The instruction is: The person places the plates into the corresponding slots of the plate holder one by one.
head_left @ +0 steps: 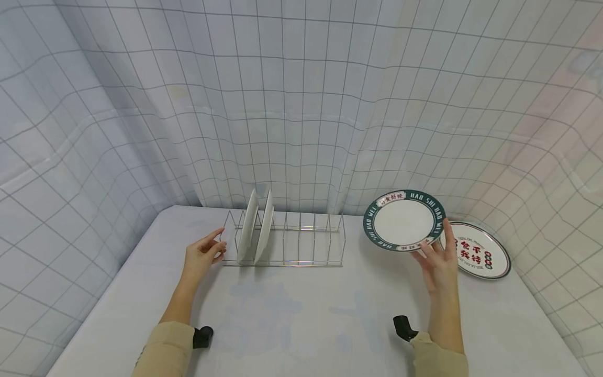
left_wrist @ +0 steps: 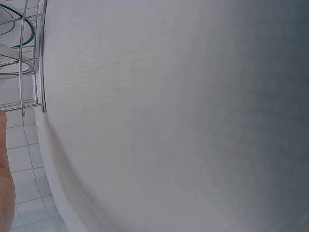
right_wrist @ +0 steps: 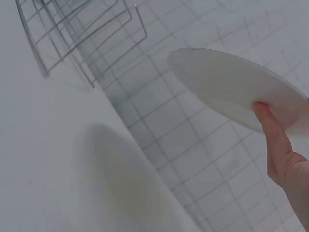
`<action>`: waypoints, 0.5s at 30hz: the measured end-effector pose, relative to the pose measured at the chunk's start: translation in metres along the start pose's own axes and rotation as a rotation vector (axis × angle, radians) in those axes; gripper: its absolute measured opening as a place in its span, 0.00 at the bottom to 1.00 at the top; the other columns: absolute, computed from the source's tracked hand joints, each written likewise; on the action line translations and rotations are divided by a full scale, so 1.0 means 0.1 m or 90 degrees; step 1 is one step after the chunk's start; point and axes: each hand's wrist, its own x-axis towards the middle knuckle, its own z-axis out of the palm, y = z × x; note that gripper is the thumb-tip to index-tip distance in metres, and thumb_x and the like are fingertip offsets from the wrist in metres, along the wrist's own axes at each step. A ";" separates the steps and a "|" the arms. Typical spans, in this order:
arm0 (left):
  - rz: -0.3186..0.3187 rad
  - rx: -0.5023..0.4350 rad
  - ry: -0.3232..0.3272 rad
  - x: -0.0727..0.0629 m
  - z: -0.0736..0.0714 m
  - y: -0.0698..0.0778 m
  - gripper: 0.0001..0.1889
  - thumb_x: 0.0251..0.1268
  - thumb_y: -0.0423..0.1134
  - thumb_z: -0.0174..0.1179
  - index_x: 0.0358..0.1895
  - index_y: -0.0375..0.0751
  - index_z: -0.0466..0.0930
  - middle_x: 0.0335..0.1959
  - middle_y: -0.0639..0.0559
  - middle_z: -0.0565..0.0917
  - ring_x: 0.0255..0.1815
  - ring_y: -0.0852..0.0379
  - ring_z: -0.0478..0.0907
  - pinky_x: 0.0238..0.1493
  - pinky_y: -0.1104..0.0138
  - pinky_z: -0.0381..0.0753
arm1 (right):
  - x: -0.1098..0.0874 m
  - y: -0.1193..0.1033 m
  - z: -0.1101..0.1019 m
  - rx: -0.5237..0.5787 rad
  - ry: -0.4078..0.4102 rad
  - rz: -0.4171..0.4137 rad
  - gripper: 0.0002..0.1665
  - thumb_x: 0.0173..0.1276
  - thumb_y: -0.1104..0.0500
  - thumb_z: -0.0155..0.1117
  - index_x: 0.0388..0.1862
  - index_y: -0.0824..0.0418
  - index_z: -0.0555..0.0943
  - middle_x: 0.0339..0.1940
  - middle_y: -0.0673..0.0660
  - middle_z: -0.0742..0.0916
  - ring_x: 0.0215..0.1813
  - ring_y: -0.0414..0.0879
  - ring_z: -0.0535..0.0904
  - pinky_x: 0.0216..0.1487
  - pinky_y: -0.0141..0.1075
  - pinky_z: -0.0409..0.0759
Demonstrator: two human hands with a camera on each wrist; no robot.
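My right hand point(head_left: 438, 262) grips a white oval plate point(head_left: 404, 221) with a dark green lettered rim by its near right edge, fingers underneath. It is held tilted above the table; its pale underside point(right_wrist: 227, 82) shows in the right wrist view. A wire dish rack point(head_left: 306, 264) stands left of it. At the rack's left end, my left hand point(head_left: 200, 256) holds the end wire between thumb and fingers; only a sliver of that hand point(left_wrist: 6, 188) appears in the left wrist view. Two white plates, one left point(head_left: 248, 228) and one right point(head_left: 265, 228), stand upright in the rack's left part.
Another oval plate point(head_left: 476, 250), white with red characters and a dark rim, lies on the table at the right, partly behind my right hand. The white-covered table point(head_left: 301, 324) meets a grid-patterned curtain point(head_left: 301, 131) at the back and sides.
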 end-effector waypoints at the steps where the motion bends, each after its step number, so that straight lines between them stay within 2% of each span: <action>1: 0.001 0.000 0.000 0.00 0.00 0.00 0.22 0.61 0.33 0.57 0.58 0.30 0.70 0.24 0.60 0.80 0.28 0.67 0.78 0.33 0.75 0.82 | 0.00 -0.01 0.07 0.002 -0.015 -0.009 0.45 0.61 0.82 0.46 0.71 0.47 0.58 0.67 0.59 0.61 0.50 0.46 0.76 0.45 0.39 0.82; 4: 0.007 0.002 0.000 0.00 0.00 -0.01 0.22 0.61 0.32 0.57 0.58 0.29 0.70 0.24 0.60 0.80 0.28 0.67 0.78 0.33 0.75 0.82 | -0.01 -0.04 0.28 0.011 -0.066 -0.020 0.45 0.61 0.83 0.45 0.71 0.49 0.57 0.63 0.61 0.66 0.49 0.47 0.77 0.45 0.40 0.82; 7: 0.010 0.004 0.000 0.00 0.00 -0.01 0.22 0.62 0.32 0.57 0.58 0.29 0.70 0.24 0.60 0.80 0.28 0.67 0.78 0.32 0.75 0.82 | -0.02 -0.02 0.48 0.005 -0.105 -0.008 0.45 0.60 0.84 0.44 0.71 0.49 0.56 0.59 0.61 0.68 0.48 0.47 0.77 0.46 0.39 0.82; 15: 0.010 0.010 -0.004 0.00 -0.01 -0.01 0.22 0.62 0.33 0.57 0.59 0.30 0.70 0.24 0.61 0.79 0.28 0.68 0.78 0.32 0.75 0.82 | -0.09 0.18 0.97 -0.073 -0.198 0.038 0.47 0.59 0.83 0.47 0.72 0.50 0.53 0.60 0.61 0.66 0.52 0.47 0.71 0.47 0.38 0.82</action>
